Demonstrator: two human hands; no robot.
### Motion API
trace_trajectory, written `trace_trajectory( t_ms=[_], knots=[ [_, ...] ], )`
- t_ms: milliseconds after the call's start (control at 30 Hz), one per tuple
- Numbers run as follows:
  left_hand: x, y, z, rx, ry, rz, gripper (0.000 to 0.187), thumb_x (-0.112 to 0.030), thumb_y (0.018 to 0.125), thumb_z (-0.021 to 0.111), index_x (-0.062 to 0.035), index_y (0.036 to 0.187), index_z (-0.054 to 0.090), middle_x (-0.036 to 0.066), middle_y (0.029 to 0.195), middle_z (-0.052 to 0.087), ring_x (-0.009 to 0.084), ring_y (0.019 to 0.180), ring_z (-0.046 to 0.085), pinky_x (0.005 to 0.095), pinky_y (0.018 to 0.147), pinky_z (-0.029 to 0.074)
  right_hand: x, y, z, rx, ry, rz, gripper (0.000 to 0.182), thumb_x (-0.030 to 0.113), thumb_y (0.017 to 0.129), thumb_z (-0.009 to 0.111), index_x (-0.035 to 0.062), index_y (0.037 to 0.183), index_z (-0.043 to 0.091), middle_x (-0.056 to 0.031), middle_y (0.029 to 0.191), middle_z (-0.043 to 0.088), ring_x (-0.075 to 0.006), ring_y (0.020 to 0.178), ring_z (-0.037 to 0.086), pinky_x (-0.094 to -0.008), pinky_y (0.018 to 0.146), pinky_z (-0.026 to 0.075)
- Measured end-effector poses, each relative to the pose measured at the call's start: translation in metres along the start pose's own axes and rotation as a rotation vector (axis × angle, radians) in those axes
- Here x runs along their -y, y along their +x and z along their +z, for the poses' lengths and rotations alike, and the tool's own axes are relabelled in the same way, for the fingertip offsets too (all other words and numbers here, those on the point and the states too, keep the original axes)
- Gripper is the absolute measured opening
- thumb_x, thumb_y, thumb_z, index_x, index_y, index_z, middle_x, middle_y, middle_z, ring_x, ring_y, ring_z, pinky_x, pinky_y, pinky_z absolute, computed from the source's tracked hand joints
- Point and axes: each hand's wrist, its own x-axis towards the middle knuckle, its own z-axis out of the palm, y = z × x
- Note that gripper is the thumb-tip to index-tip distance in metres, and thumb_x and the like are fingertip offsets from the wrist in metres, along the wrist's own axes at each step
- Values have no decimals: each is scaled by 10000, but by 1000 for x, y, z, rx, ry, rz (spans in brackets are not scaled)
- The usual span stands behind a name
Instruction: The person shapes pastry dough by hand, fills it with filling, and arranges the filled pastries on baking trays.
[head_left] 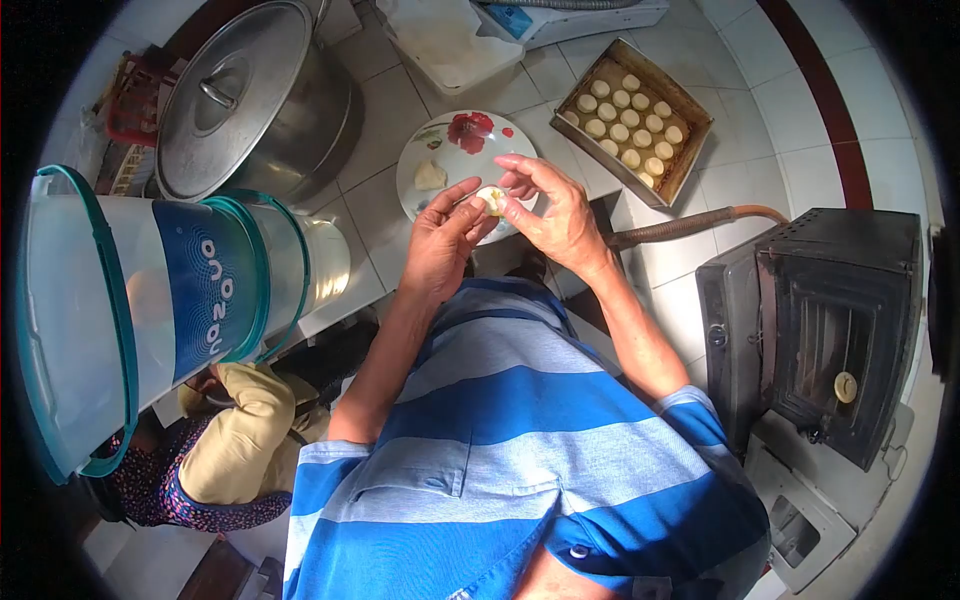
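A small piece of pale dough (pixel 490 198) with a yellowish patch in its middle is held up between my two hands. My left hand (pixel 438 238) pinches its left side between thumb and fingers. On the other side, my right hand (pixel 556 218) has its thumb against the piece, its fingers curved above and behind. Beneath them lies a white plate (pixel 410 160) with red flowers, partly covered by my hands. One loose lump of dough (pixel 430 176) rests on the plate's left part.
Rows of several round dough pieces fill a metal baking tray (pixel 690 165) at the back right. A large lidded pot (pixel 310 130) and clear buckets (pixel 160 290) stand left. A white tub (pixel 450 60) sits behind. Right is a black oven (pixel 830 330). Another person's sleeve (pixel 240 430) shows lower left.
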Motion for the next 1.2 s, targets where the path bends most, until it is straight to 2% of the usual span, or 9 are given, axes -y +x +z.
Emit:
trace_trajectory(
  t_ms=[267,500,567,700,767,867,933,1000,1200],
  knots=[
    [1,-3,3,-22,33,-13,336,-78,956,666,66,1250,590,120,1114,665,157,976,655,285,881,556,-2,-1,4,8,-41,-36,350,79,864,743,55,1203,660,-61,898,666,-155,778,642,-299,746,531],
    [3,1,-7,20,-50,-90,323,-81,976,631,45,1269,579,138,1145,657,195,1046,660,314,924,569,2,-3,0,12,-35,-41,304,73,873,721,49,1173,677,-90,944,671,-176,817,662,-300,751,537],
    [1,0,-6,31,-100,-102,319,-83,982,620,43,1271,574,140,1152,651,199,1049,661,319,933,576,1,-4,-7,-60,-179,-297,246,82,870,716,46,1114,706,-125,1052,664,-231,880,673,-326,783,544],
    [2,2,-9,40,-159,-125,313,-89,990,602,45,1270,562,137,1160,635,193,1049,662,326,948,591,-6,-14,-11,2,-208,-230,235,149,849,739,69,1069,724,-123,1108,644,-281,934,641,-366,826,538],
    [3,3,-10,40,-135,-121,311,-88,991,601,44,1270,562,130,1155,637,188,1049,661,323,946,590,-9,-13,-13,14,-462,-470,260,158,831,743,83,1079,727,-118,1152,634,-292,961,629,-378,847,534],
    [7,6,-18,56,-77,-125,334,-123,999,589,36,1291,552,119,1201,623,197,1123,617,350,1012,516,-9,-15,-10,26,-554,-503,288,170,820,745,90,1095,722,-120,1161,632,-299,990,616,-401,867,529],
    [7,7,-18,73,-45,-136,360,-160,1007,578,27,1312,541,113,1254,609,210,1196,573,379,1081,442,-9,-14,-8,31,-444,-450,288,151,824,743,82,1102,715,-121,1154,635,-292,979,620,-391,858,531],
    [4,6,-15,55,-130,-152,334,-102,988,616,46,1283,567,105,1110,658,162,1030,665,305,957,580,-8,-10,-8,36,-332,-400,289,132,827,740,74,1109,708,-122,1148,638,-284,968,625,-380,850,534],
    [-5,2,-1,39,-36,-152,326,-105,986,625,32,1279,586,107,1146,665,162,1023,666,287,948,572,-13,1,-16,62,137,41,275,126,845,772,40,1098,705,-68,1036,652,-122,803,626,-249,713,508]
  ],
)
